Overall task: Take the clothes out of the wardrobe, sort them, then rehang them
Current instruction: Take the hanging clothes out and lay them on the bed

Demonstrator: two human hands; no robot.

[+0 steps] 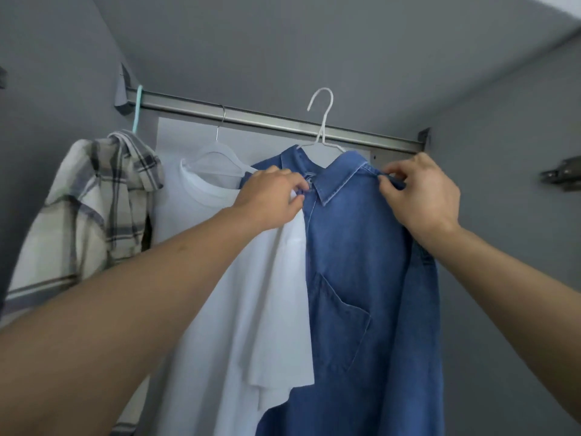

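A blue denim shirt (361, 262) hangs on a white wire hanger (323, 121) whose hook is raised above the silver wardrobe rail (267, 119), not resting on it. My left hand (270, 199) pinches the shirt's front at the top button, below the collar. My right hand (421, 196) pinches the right shoulder seam. Left of the denim, a white T-shirt (220, 278) hangs from the rail on a white hanger (217, 155). Furthest left, a plaid shirt (94, 209) hangs on a mint-green hanger (137, 108).
Grey wardrobe walls (503, 121) close in on both sides and above. A metal door hinge (562, 174) sticks out on the right wall. The rail's right stretch, behind the denim shirt, carries no hangers.
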